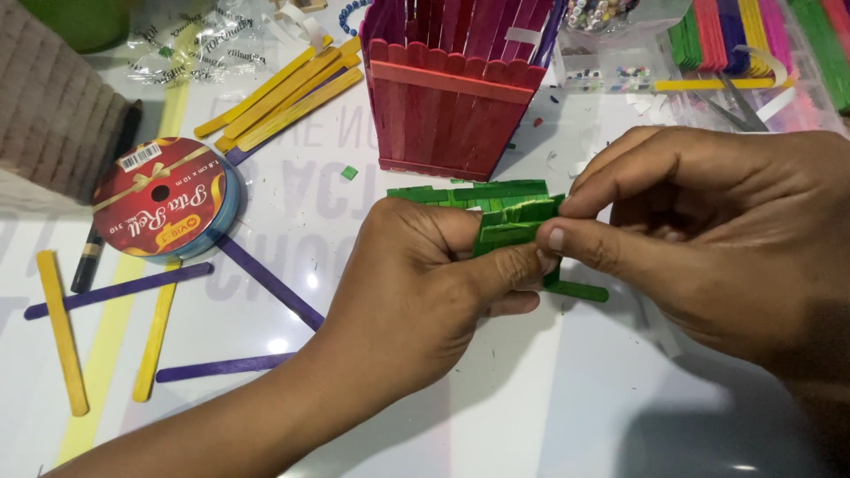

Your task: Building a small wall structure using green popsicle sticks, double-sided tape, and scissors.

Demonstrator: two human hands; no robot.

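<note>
- I see the left hand (416,283) closed on a green stick panel (509,221), thumb pressed to its near face; panel held just above the white table (531,407), centre of scene
- right hand (717,230) pinches the panel's right edge, thumb and forefinger shut
- red stick box (452,97) stands just beyond; ribbon roll (164,196) far left; purple sticks (266,283) and yellow sticks (62,332) lie loose beside it

A green stick panel (505,217) is showing before a red-and-magenta stick box (452,88), with yellow sticks (283,93), purple sticks (119,289) and a red, gold-patterned ribbon roll (164,196) lying on the white counter (531,398).
</note>
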